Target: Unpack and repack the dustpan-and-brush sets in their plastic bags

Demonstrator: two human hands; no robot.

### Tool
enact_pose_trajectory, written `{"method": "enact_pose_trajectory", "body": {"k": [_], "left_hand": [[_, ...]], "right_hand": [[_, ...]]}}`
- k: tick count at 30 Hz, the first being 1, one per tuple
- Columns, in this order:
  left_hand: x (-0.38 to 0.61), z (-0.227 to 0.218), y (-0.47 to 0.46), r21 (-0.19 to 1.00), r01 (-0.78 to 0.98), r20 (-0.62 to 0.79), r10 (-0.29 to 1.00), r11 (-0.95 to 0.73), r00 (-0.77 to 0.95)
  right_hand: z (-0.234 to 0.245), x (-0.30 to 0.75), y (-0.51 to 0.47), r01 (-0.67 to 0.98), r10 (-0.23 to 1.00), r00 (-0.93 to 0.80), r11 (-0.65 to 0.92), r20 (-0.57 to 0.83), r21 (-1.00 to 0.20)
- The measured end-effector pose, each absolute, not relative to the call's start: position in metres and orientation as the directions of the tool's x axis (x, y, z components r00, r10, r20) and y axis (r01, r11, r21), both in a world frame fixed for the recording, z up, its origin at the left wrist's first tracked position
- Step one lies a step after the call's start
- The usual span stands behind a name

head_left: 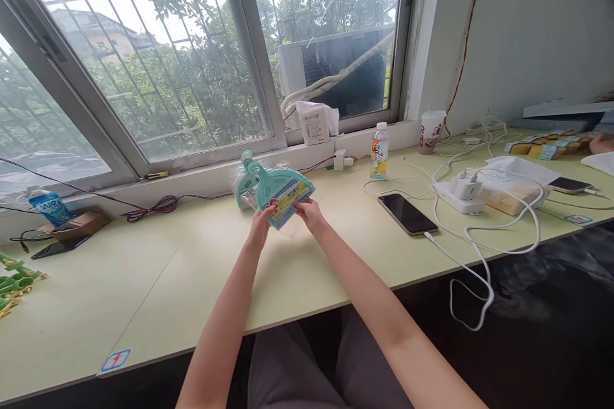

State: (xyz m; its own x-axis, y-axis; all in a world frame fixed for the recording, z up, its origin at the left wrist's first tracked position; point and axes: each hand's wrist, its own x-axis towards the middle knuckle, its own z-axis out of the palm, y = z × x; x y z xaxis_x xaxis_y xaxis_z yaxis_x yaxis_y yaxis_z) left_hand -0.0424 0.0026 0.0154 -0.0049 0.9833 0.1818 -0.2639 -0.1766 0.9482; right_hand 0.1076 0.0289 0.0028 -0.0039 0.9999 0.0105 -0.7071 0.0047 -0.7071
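Blue pouch [52,209] far left. Left hand [261,223] pinching left edge of wrapped dustpan [284,190], mid-scene over table [201,281], handle [256,170] pointing far; right hand [311,214] pinching near right edge. Bottle [378,160] standing far right, phone [407,213] lying nearer, white cable [429,237] at its end.

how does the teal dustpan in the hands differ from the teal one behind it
The front dustpan is gripped by the left hand and right hand; the rear dustpan shows no hand on it. The front dustpan shows a yellow label; none is visible on the rear dustpan. The rear dustpan is partly hidden, the front dustpan mostly visible. Both are teal.
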Motion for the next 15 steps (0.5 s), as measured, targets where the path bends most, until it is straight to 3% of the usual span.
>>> {"method": "enact_pose_trajectory", "body": {"k": [4, 9, 12, 15], "left_hand": [[-0.053, 0.001, 0.014, 0.998, -0.067, -0.014, 0.999, 0.016, 0.038], [-0.062, -0.001, 0.015, 0.981, -0.191, -0.039, 0.999, 0.043, 0.023], [-0.072, 0.007, 0.013, 0.944, -0.328, -0.034, 0.999, 0.019, -0.042], [-0.085, 0.012, 0.011, 0.922, -0.388, -0.025, 0.997, -0.004, -0.07]], "right_hand": [[-0.007, 0.114, 0.036, -0.597, 0.995, -0.025, -0.091, -0.095, -0.797], [-0.014, 0.122, 0.043, -0.495, 0.987, -0.069, -0.159, -0.144, -0.854], [-0.013, 0.124, 0.04, -0.251, 0.988, 0.149, 0.063, 0.026, -0.966], [-0.012, 0.127, 0.033, 0.148, 0.863, 0.324, 0.359, 0.388, -0.921]]}}
